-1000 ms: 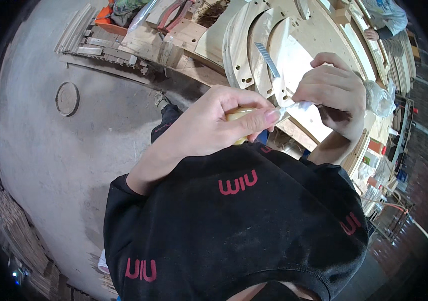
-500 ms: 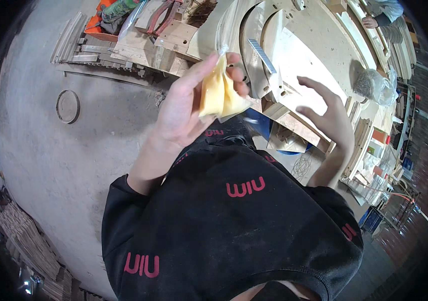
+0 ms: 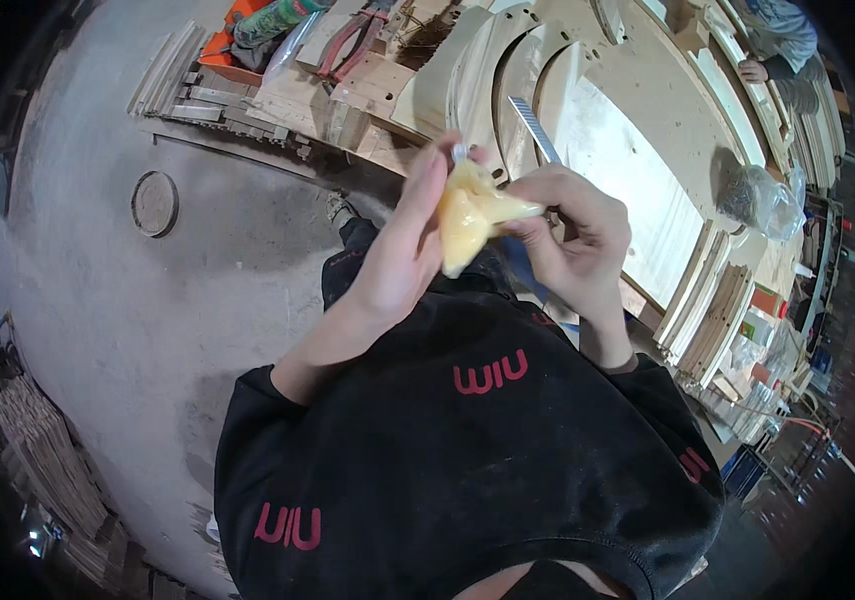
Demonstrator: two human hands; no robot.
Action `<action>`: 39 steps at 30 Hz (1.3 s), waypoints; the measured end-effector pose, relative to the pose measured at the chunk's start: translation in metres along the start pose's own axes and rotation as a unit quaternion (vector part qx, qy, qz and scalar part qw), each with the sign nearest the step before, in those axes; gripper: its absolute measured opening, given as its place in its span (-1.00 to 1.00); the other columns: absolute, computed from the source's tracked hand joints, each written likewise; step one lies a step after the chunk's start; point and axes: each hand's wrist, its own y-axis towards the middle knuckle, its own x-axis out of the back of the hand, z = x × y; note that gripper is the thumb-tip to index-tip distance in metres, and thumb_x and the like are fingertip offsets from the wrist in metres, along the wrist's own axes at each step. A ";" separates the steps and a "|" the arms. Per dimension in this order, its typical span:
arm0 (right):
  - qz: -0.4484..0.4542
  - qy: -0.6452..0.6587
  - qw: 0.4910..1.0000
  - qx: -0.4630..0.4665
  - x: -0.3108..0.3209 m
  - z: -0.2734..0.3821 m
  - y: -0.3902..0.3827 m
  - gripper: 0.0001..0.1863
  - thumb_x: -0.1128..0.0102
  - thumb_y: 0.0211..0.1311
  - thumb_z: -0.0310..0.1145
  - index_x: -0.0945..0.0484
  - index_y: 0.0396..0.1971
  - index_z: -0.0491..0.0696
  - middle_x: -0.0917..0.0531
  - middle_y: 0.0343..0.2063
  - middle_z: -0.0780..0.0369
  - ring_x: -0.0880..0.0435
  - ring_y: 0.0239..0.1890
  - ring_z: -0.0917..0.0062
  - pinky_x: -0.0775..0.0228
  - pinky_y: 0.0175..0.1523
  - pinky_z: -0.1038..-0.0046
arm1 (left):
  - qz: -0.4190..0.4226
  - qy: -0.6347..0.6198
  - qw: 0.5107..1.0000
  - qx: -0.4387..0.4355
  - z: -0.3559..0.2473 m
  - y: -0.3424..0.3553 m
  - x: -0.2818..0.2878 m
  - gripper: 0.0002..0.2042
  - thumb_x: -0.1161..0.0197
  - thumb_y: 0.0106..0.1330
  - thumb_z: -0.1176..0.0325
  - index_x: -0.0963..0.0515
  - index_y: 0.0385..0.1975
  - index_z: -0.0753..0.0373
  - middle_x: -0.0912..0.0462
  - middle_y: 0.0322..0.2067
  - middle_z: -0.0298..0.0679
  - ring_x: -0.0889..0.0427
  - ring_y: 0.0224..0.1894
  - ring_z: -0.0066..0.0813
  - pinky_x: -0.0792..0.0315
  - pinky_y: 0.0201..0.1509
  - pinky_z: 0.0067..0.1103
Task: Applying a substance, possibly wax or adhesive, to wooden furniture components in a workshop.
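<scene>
A small clear plastic bag of pale yellow paste hangs in front of my chest, its top gathered and tied. My left hand is closed round the bag's neck, palm along its left side. With thumb and index finger, my right hand pinches the bag's lower right corner and draws it out to a point. Just beyond the hands, on the workbench, lie curved pale wooden pieces and a narrow metal strip that looks like a ruler.
Red-handled pliers and an orange box sit at the bench's far left. Right of it stands a clear bag of small bits. Another person's hand rests at the far right. A round ring-like object lies on the floor.
My right hand has come in from the right and taken hold of the bag's corner. The bag has turned and is stretched to the right. My left hand has moved slightly right and lower.
</scene>
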 end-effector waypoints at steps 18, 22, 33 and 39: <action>0.060 0.133 0.987 -0.061 -0.002 0.006 0.013 -0.75 -0.27 -0.02 -0.40 -0.53 -0.32 -0.16 -0.57 -0.51 0.31 -0.47 -0.50 0.72 -0.27 -0.41 0.71 | -0.026 0.437 0.887 -0.145 -0.026 -0.025 -0.014 -0.74 -0.22 0.15 0.41 -0.41 -0.21 0.37 -0.57 -0.39 -0.25 -0.55 -0.32 -0.62 -0.41 -0.23 -0.67; 0.025 0.132 0.989 -0.058 -0.008 0.013 0.013 -0.85 -0.25 -0.02 -0.48 -0.55 -0.40 -0.16 -0.58 -0.47 0.28 -0.50 -0.46 0.69 -0.29 -0.38 0.71 | -0.034 0.509 0.836 -0.202 -0.029 -0.029 -0.016 -0.75 -0.25 0.12 0.37 -0.42 -0.27 0.35 -0.57 -0.47 -0.17 -0.58 -0.42 -0.52 -0.42 -0.34 -0.66; 0.185 0.024 0.982 0.033 -0.003 0.028 0.029 -0.88 -0.16 0.05 -0.43 -0.47 -0.58 -0.14 -0.47 -0.64 0.22 -0.47 -0.60 0.51 -0.25 -0.52 0.57 | -0.027 0.537 0.803 -0.256 -0.033 -0.043 -0.008 -0.79 -0.26 0.11 0.36 -0.45 -0.37 0.35 -0.54 -0.49 -0.18 -0.53 -0.49 -0.47 -0.37 -0.42 -0.64; 0.201 0.008 0.974 0.101 -0.001 0.029 0.033 -0.85 -0.09 0.07 -0.42 -0.45 -0.61 -0.15 -0.45 -0.70 0.22 -0.43 -0.68 0.42 -0.23 -0.58 0.51 | -0.043 0.547 0.797 -0.251 -0.046 -0.054 -0.021 -0.80 -0.25 0.11 0.39 -0.46 -0.35 0.36 -0.53 -0.47 -0.19 -0.51 -0.48 -0.51 -0.35 -0.41 -0.66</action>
